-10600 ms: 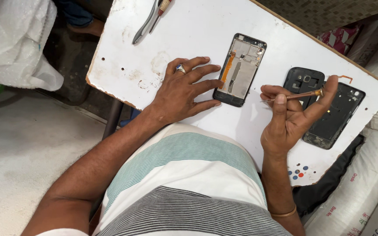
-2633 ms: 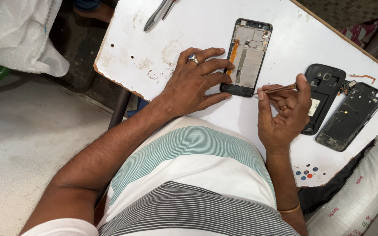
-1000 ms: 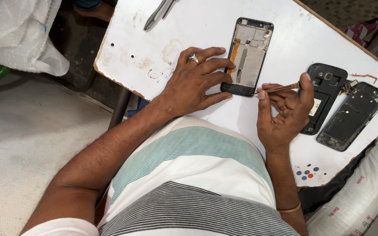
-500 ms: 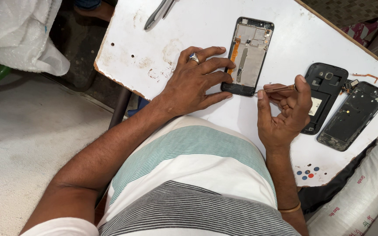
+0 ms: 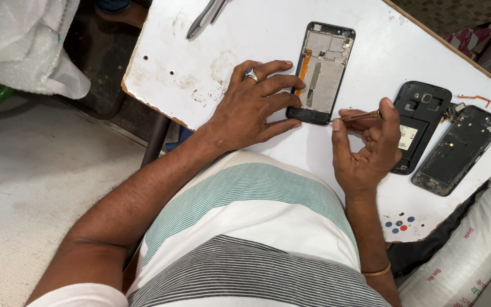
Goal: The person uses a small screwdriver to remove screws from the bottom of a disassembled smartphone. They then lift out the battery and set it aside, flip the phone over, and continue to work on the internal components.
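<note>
Right hand [image 5: 367, 149] nearest, fingers pinched on a thin tool [image 5: 358, 117] touching the opened phone's [image 5: 322, 71] bottom edge, left hand [image 5: 254, 105] spread flat (fingers apart) pinning that phone on the white table [image 5: 245, 28], two dark phone shells [image 5: 444, 136] just right, metal tweezers [image 5: 204, 16] far off.

Phone repair stall: opened phone frame [image 5: 324, 73], back covers [image 5: 421, 125], tweezers [image 5: 204, 17], worn table [image 5: 257, 34].
</note>
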